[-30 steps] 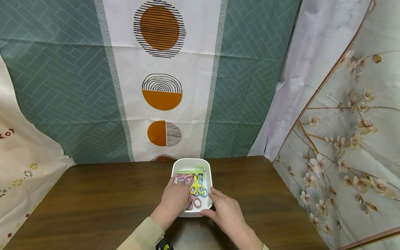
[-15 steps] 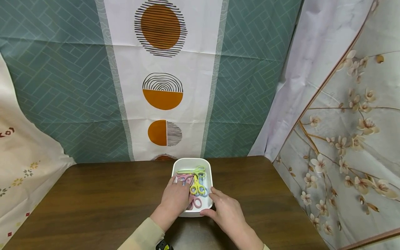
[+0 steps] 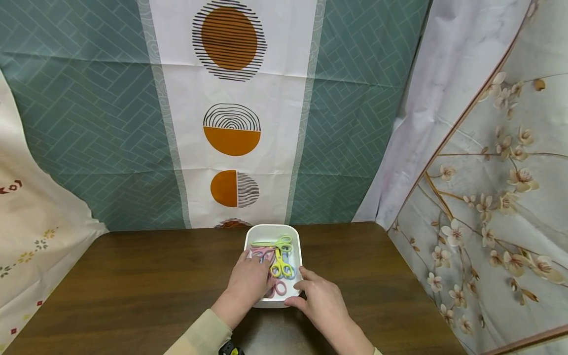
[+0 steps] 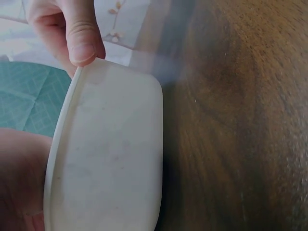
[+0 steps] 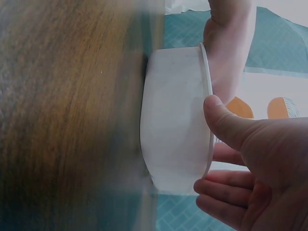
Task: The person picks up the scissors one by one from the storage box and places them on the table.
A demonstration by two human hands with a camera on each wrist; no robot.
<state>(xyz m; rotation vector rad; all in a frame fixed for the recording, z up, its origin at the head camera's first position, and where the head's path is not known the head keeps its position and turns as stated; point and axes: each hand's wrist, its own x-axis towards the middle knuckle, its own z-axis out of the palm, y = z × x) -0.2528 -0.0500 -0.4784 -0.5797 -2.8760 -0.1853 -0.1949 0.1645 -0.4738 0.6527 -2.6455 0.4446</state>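
A white plastic box (image 3: 250, 232) with rounded corners sits on the table and holds several small scissors. Yellow scissors (image 3: 281, 267) and green scissors (image 3: 284, 243) lie on top. Pink scissors (image 3: 280, 287) and blue-handled ones are partly covered. My left hand (image 3: 248, 281) reaches over the left rim, its fingers down among the pink scissors; whether they grip any is hidden. At the near right corner, my right hand (image 3: 321, 298) holds the box, thumb on the near rim and fingers along the right side. The right wrist view shows that thumb (image 5: 224, 118) against the rim.
The dark brown wooden table (image 3: 155, 286) extends on both sides of the box. A green and white patterned cloth (image 3: 275, 148) hangs right behind it. Floral cloth (image 3: 488, 236) borders the right side, cream cloth (image 3: 40, 222) the left.
A finger of my right hand has shifted slightly and now shows over the box's right rim. My left hand and the scissors stay almost where they were.
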